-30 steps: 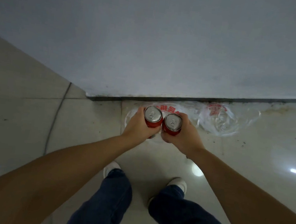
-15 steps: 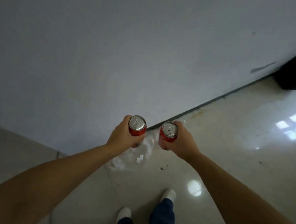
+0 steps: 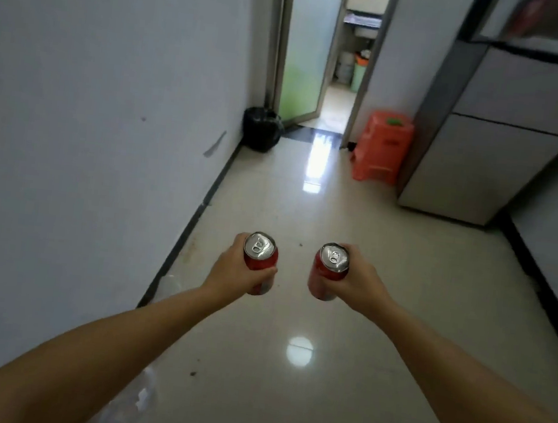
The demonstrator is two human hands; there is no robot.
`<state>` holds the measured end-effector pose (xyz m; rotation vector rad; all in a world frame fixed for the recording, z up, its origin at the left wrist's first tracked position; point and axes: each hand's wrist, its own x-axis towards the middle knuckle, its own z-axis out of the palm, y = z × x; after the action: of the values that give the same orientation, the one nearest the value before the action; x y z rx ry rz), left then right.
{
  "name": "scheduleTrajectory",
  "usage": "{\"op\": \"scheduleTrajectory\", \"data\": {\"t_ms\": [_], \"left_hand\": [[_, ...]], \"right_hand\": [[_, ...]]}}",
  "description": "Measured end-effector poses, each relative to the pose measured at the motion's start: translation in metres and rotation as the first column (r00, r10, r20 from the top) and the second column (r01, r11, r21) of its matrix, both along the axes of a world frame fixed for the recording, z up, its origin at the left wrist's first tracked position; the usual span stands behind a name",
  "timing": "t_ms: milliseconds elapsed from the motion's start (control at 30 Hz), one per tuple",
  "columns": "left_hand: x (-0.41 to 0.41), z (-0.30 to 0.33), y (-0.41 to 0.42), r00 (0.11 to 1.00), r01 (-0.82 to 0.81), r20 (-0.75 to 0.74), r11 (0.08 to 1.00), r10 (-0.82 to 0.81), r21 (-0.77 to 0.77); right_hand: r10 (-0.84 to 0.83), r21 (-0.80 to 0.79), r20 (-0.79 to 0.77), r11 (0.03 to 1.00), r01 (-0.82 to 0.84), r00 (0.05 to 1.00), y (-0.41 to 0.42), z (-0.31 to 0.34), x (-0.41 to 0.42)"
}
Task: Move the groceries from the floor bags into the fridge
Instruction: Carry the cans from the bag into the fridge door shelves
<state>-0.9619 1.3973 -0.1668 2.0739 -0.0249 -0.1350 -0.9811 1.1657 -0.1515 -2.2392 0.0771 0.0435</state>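
Gripping red cans, labels unreadable: left hand [image 3: 230, 271], right hand [image 3: 358, 281].

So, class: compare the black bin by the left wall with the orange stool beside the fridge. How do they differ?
The black bin is dark, rounded and lined with a bag; the orange stool is bright, boxy and stepped. The bin stands left of the doorway, against the wall; the stool stands right of it, beside the fridge. Both stand on the floor.

- A black plastic-lined waste bin [image 3: 261, 129] stands far ahead of the left hand, against the wall.
- An orange plastic stool [image 3: 378, 149] sits far ahead of the right hand.
- A frosted green glass door [image 3: 304, 52] stands ajar beyond the bin.
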Motion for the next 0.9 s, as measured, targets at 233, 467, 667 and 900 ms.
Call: {"op": "scheduleTrajectory", "data": {"t_ms": [233,467,667,900], "left_hand": [[-0.018,0.022,-0.258,0.966,0.258,0.002,0.963,-0.258,-0.078],[-0.052,0.046,-0.470,0.896,0.432,-0.027,0.885,-0.443,-0.173],[-0.036,0.075,-0.599,0.845,0.527,0.022,0.828,-0.534,-0.191],[0.031,0.085,-0.732,0.808,0.587,0.075,0.788,-0.584,-0.187]], "right_hand": [[-0.295,-0.042,0.027,0.954,0.295,0.955,-0.244,0.015,-0.092],[-0.444,-0.109,0.051,0.888,0.447,0.894,-0.432,0.039,-0.156],[-0.512,-0.090,0.117,0.848,0.522,0.851,-0.543,0.057,-0.161],[-0.503,-0.091,0.151,0.850,0.518,0.851,-0.669,0.073,-0.095]]}}
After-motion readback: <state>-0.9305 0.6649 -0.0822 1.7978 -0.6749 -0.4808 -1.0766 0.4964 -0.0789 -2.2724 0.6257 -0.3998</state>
